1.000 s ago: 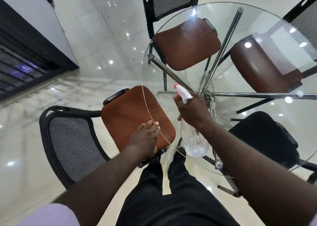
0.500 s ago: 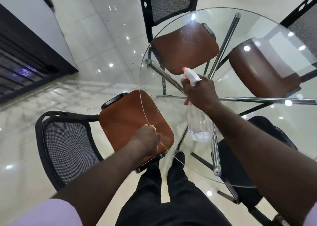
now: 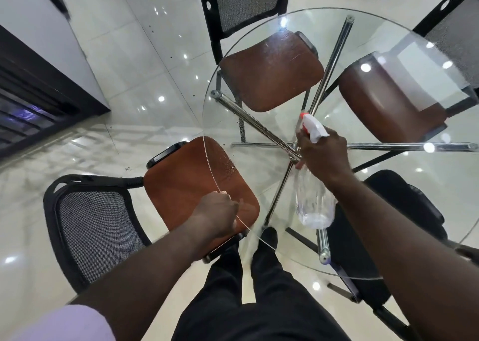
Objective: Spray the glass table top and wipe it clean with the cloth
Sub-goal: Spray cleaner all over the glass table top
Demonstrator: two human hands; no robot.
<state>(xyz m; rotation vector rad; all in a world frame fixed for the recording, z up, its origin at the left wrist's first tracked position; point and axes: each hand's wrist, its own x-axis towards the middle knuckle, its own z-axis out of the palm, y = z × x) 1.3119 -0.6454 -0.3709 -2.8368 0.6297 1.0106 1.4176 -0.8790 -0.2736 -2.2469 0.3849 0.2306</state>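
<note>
The round glass table top fills the right half of the head view, with chrome legs crossing beneath it. My right hand holds a clear spray bottle with a white trigger head and red nozzle above the table's middle, nozzle aimed away from me. The bottle has a little liquid at the bottom. Spray droplets sit on the glass near the left edge. My left hand rests on the near-left rim of the glass with its fingers curled over the edge. No cloth is in view.
Brown-seated chairs with black mesh backs stand around the table: one at my left, one at the far side, one at the far right. A black seat lies under the near right. A dark cabinet lines the left wall.
My right hand has carried the spray bottle forward, from near the table's front edge to over its middle. My left hand's fingers have curled onto the rim.
</note>
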